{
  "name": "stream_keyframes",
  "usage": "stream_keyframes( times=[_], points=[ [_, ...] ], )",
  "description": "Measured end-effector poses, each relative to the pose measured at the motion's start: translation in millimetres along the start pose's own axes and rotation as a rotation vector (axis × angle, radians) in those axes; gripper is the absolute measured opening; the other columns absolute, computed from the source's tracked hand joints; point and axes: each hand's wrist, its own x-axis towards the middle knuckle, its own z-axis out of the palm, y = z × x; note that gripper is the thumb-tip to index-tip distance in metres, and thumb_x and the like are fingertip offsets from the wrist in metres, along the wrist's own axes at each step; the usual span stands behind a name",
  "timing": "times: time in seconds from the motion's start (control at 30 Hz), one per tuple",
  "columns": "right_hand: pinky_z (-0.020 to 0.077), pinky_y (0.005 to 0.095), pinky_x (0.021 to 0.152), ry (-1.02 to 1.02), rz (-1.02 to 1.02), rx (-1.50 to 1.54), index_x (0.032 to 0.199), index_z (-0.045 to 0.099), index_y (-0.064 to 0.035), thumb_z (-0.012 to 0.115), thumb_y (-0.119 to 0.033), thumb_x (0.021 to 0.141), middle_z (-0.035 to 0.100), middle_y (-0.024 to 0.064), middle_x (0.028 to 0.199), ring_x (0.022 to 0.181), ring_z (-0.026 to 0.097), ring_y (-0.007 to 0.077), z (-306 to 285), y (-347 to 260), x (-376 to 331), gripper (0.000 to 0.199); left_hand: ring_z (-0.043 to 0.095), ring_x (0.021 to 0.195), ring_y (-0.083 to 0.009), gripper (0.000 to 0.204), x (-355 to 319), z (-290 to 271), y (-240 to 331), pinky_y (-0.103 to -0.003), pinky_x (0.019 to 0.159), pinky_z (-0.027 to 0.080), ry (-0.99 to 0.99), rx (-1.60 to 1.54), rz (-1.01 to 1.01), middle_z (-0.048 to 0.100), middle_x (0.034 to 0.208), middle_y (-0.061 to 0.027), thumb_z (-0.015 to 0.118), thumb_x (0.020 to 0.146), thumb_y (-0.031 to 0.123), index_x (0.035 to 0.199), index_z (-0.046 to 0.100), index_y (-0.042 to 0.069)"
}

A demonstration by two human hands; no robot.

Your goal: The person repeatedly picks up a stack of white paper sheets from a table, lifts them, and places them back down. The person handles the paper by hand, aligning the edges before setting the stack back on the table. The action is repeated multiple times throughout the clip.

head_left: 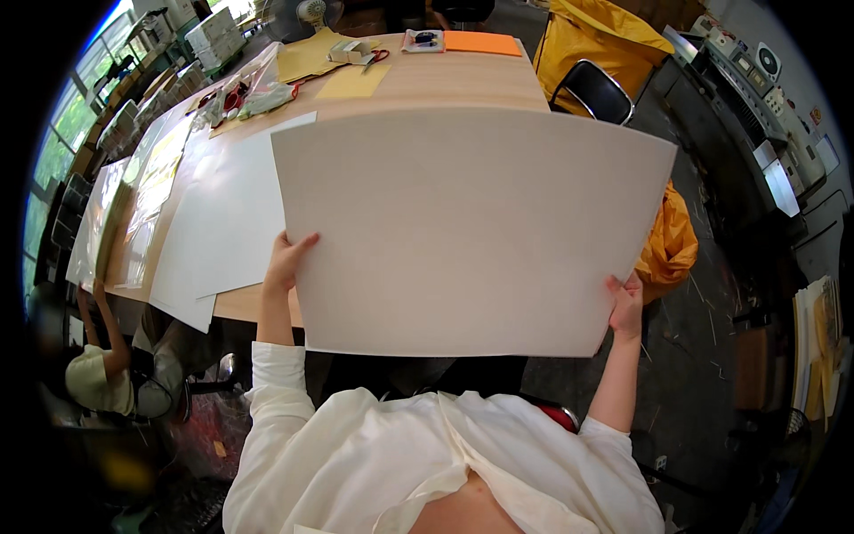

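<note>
A large blank white sheet (471, 231) is held up in front of me, spanning most of the table's width. My left hand (286, 260) grips its left edge, thumb lying on the near face. On the opposite edge my right hand (626, 303) is closed in the same way, thumb in front and fingers behind. The sheet hides the table beneath it. To the left, more large white sheets (222, 214) lie overlapping on the table, their corners hanging past its front edge.
The wooden table (427, 80) carries scissors (377, 59), a small box (350, 51), orange paper (482, 44) and plastic bags (249, 93) at its far side. A co-worker (102, 365) handles a sheet at the left. A black chair (594, 92) and yellow cloth (592, 40) stand right.
</note>
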Motion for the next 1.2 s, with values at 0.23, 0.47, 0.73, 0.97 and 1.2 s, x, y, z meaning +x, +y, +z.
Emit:
stream_keyframes(
  times=[0.23, 0.47, 0.73, 0.97, 1.2],
  points=[
    [0.0453, 0.0284, 0.089, 0.001, -0.202, -0.071, 0.12, 0.056, 0.0015, 0.067, -0.006, 0.088, 0.062, 0.0059, 0.116, 0.101, 0.059, 0.0143, 20.8, -56.1, 15.1, 0.035, 0.065, 0.071, -0.015, 0.025, -39.7, 12.9, 92.0, -0.028, 0.065, 0.054, 0.087, -0.024, 0.477, 0.069, 0.085, -0.0092, 0.078, 0.079, 0.014, 0.092, 0.067, -0.005],
    [0.0465, 0.0292, 0.088, 0.016, -0.227, -0.143, 0.122, 0.052, 0.0004, 0.07, 0.0, 0.082, 0.059, 0.0039, 0.112, 0.103, 0.056, 0.016, 14.4, -31.2, 29.3, 0.044, 0.064, 0.083, -0.0139, 0.025, -34.9, 11.6, 45.0, -0.028, 0.075, 0.054, -0.016, -0.067, 0.55, 0.068, 0.093, -0.0066, 0.077, 0.075, 0.002, 0.098, 0.068, -0.001],
    [0.0468, 0.0298, 0.091, 0.162, -0.153, -0.14, 0.121, 0.053, -0.001, 0.073, 0.007, 0.075, 0.058, 0.0059, 0.113, 0.104, 0.056, 0.0186, 48.0, -31.1, 30.6, 0.051, 0.065, 0.082, -0.0147, 0.022, -42.9, 21.7, 29.4, -0.028, 0.074, 0.053, -0.03, -0.063, 0.498, 0.069, 0.09, -0.0061, 0.077, 0.075, 0.001, 0.096, 0.07, 0.0],
    [0.0454, 0.029, 0.09, 0.161, -0.133, -0.174, 0.118, 0.054, 0.0002, 0.071, 0.006, 0.077, 0.058, 0.0053, 0.112, 0.102, 0.055, 0.018, 41.6, 2.4, 29.7, 0.045, 0.064, 0.083, -0.0135, 0.017, -29.4, 17.5, -10.3, -0.028, 0.075, 0.052, -0.053, -0.072, 0.394, 0.069, 0.091, -0.0038, 0.075, 0.077, 0.0, 0.094, 0.071, 0.002],
    [0.0429, 0.0312, 0.095, 0.147, 0.024, -0.169, 0.119, 0.055, 0.0005, 0.072, 0.003, 0.077, 0.057, 0.0056, 0.114, 0.106, 0.054, 0.0189, 13.6, 16.8, 36.8, 0.046, 0.061, 0.083, -0.0104, 0.013, -25.5, 23.0, -26.9, -0.027, 0.075, 0.05, -0.095, 0.016, 0.397, 0.068, 0.091, -0.0015, 0.071, 0.084, 0.005, 0.096, 0.069, 0.001]
  ],
)
